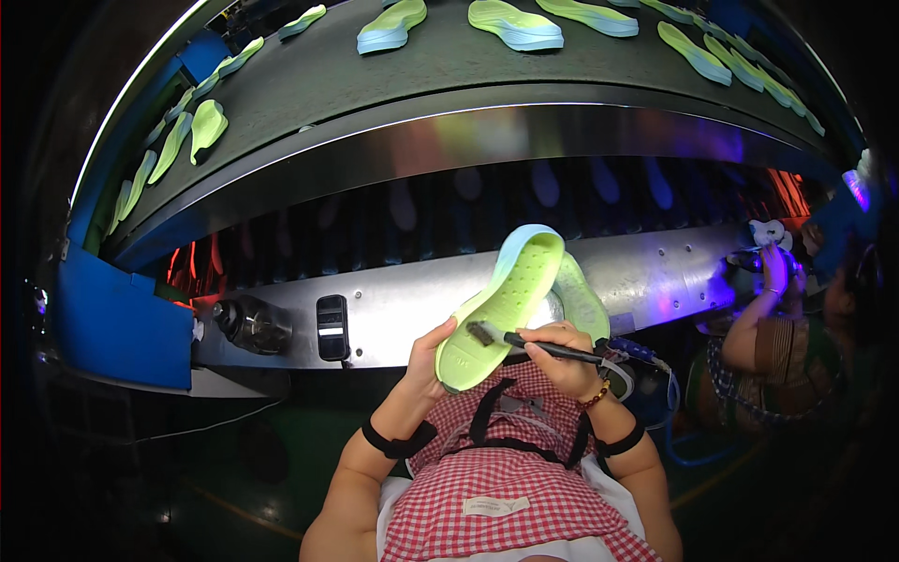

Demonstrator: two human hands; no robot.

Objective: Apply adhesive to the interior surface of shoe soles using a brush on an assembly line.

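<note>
A yellow-green shoe sole [507,317] with pale blue side walls is tilted up in front of me, its hollow inner face toward me. My left hand [430,360] grips its near left edge. In my right hand [565,360] is a brush [559,350] with a black handle, held between thumb and fingers. The dark bristles meet the inner face near the sole's lower end. Just behind, a second green sole [581,300] rests over the metal ledge, partly hidden by the first.
A metal ledge [398,309] carries a black phone-like device [332,328] and a dark bottle [251,324] lying at left. Above it runs a conveyor belt [309,75] with several soles. At right, a co-worker's hand [773,269] is over the ledge; a blue hose [672,412] hangs nearby.
</note>
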